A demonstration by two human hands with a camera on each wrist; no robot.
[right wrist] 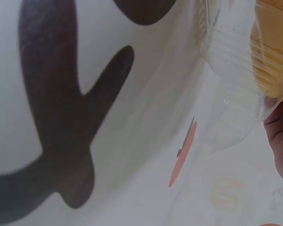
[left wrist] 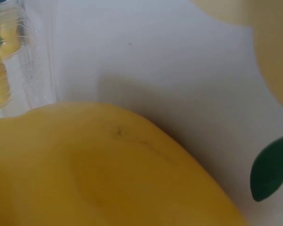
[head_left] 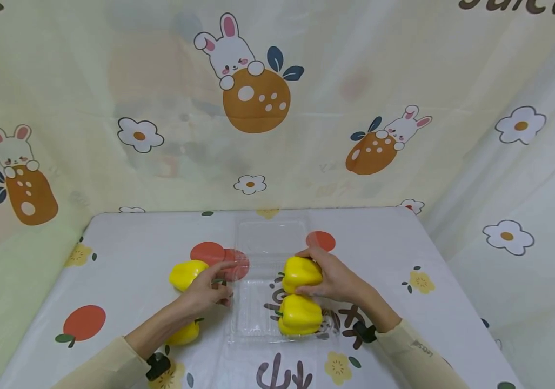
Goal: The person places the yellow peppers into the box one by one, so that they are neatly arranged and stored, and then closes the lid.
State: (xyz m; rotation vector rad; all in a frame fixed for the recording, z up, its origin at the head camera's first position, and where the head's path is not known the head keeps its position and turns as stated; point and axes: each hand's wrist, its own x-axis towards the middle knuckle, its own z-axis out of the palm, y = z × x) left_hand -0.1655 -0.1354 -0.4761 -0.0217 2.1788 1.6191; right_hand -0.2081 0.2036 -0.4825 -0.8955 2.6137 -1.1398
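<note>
A clear plastic clamshell tray (head_left: 265, 237) lies open at the table's middle. Two yellow bell peppers sit in its near half. My right hand (head_left: 312, 273) grips the far pepper (head_left: 296, 270) from the right, fingers over its top and thumb beneath. The near pepper (head_left: 300, 314) touches it. Left of the tray, my left hand (head_left: 219, 281) rests with fingers extended on a third yellow pepper (head_left: 186, 273), beside its green stem. A fourth pepper (head_left: 183, 334) lies under my left forearm and fills the left wrist view (left wrist: 99, 174). The right wrist view shows the tray's edge (right wrist: 236, 70).
A white tablecloth (head_left: 379, 243) printed with fruit and flowers covers the table. Cartoon rabbit curtains (head_left: 258, 108) close in the back and both sides. The table's right edge (head_left: 440, 254) drops off near the curtain.
</note>
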